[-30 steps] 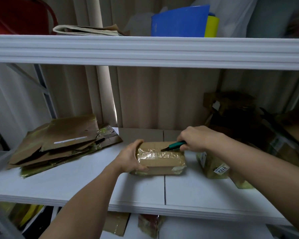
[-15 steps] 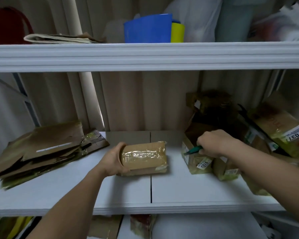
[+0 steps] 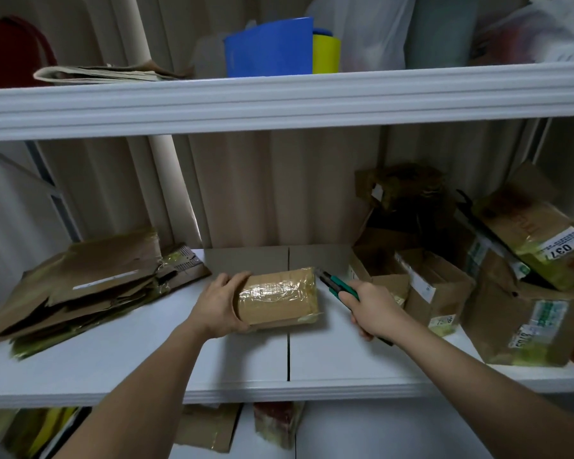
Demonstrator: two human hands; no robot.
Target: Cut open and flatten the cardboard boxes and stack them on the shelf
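A small taped cardboard box lies on the white middle shelf. My left hand grips its left end, thumb along the front and fingers over the top. My right hand holds a green utility knife, whose blade tip points at the box's far right corner. A stack of flattened cardboard lies at the shelf's left end.
Several unopened and half-open cardboard boxes crowd the shelf's right side. The upper shelf carries a blue folder, newspapers and bags. More cardboard shows on the shelf below.
My right hand drew the knife off the box top to the right, then brought it back so the tip points at the box's right end. My left hand kept hold of the box.
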